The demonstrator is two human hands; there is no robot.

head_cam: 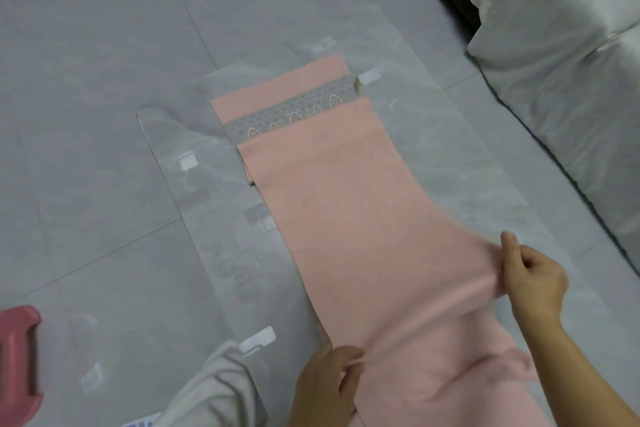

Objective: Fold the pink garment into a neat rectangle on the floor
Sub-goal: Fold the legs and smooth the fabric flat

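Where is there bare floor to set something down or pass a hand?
Free: wide floor between garment and red stool, and beyond the patterned band. Only a narrower strip before the white bedding. Crowded near: left hand and right hand grip the garment beside a grey trouser leg.

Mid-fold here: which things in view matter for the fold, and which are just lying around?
In the job: pink garment; left hand and right hand, both gripping its side edges; clear plastic sheet beneath it.
Lying about: red plastic object at left; white bedding at right.
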